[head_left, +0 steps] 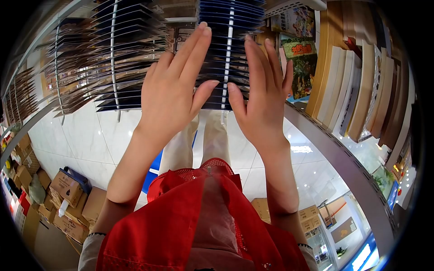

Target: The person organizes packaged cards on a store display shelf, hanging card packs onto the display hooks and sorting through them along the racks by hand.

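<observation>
A row of thin dark-blue flat packets [214,67] hangs one behind another on a white display hook [227,58] at the top middle. My left hand [169,88] lies along the left side of this row, fingers stretched out and thumb pointing toward the hook. On the opposite side my right hand [262,90] has its fingers extended and spread, its thumb near the front packets. Both hands are open and seem to touch the packet edges; the undersides of the fingers are hidden. Left of my left hand, more dark packets [131,58] hang on another hook.
Brownish packets [74,86] hang farther left. Books [357,90] stand on a shelf at the right, beside a colourful picture book [300,63]. A grey metal shelf edge [339,153] runs down the right. Cardboard boxes [68,189] are stacked on the tiled floor [86,144] at lower left.
</observation>
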